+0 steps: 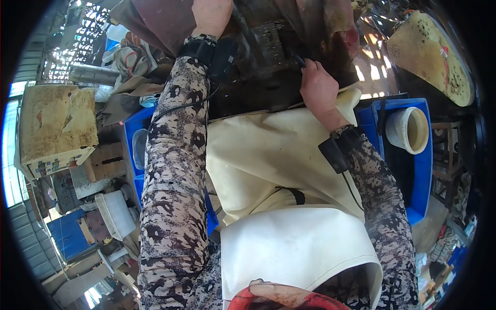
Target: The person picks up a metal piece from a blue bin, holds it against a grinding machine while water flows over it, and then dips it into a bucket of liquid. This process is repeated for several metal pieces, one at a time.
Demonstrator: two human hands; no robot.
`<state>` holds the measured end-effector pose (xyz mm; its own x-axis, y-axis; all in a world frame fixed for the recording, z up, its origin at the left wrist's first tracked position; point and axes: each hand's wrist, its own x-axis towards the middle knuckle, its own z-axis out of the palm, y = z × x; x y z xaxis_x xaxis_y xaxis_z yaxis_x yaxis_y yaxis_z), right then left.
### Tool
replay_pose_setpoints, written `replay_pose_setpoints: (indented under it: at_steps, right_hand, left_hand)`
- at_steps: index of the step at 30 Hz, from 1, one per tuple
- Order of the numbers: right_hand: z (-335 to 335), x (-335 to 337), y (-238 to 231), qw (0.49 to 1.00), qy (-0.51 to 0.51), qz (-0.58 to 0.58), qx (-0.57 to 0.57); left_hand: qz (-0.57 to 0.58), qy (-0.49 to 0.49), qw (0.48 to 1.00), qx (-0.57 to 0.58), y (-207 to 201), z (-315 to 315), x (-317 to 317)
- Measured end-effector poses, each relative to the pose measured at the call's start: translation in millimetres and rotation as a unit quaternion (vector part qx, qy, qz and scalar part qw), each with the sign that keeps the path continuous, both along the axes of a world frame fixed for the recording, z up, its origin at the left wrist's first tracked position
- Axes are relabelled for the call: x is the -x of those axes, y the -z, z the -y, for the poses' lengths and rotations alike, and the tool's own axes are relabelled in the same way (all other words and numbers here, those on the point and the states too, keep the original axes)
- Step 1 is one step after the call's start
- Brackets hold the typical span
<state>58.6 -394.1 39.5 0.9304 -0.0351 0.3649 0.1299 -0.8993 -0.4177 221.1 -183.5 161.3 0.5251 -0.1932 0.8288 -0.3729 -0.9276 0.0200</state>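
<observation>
My right hand (319,88) is closed, thumb and fingers together on a small dark object (300,61) with a bluish edge, at the right side of a dark, wet work area (253,85). Most of that object is hidden by the fingers and the dark background. Near the top edge, my left hand (213,14) reaches beside a brownish hanging sheet (157,23); its fingers are cut off or hidden. Between the hands is a dark, wet metal block (266,44), with streaks that look like water. Both wrists carry black strapped boxes with cables.
A cream apron (274,150) covers my lap. To the right stands a blue bin (421,181) with a white bucket (411,130) in it; another blue bin (133,137) is at the left. A stained, pale rounded board (429,57) is at the upper right, and a stained box (57,124) far left.
</observation>
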Motion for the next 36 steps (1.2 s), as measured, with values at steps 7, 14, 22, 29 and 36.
replay_pose_setpoints:
  at_steps: [7, 14, 22, 29, 36]
  right_hand:
    - [-0.3, 0.2, 0.6, 1.0, -0.002, 0.004, 0.003]
    - [0.1, 0.4, 0.7, 1.0, 0.0, -0.005, 0.008]
    - [-0.2, 1.0, -0.7, 1.0, 0.004, 0.002, 0.006]
    - [-0.9, 0.9, 0.3, 1.0, 0.012, -0.005, 0.01]
    - [-0.5, 0.1, 0.8, 1.0, 0.008, 0.002, 0.012]
  left_hand:
    - [-0.005, 0.014, 1.0, 0.009, 0.0, -1.7, 0.5]
    - [-0.002, 0.004, 1.0, 0.0, -0.8, -1.1, 1.0]
    - [-0.023, 0.002, 1.0, 0.003, -1.8, -1.4, 1.6]
    - [-0.025, 0.008, 1.0, 0.01, -2.9, -1.4, 3.0]
    - [-0.029, 0.009, 1.0, 0.003, -3.6, -2.0, 3.7]
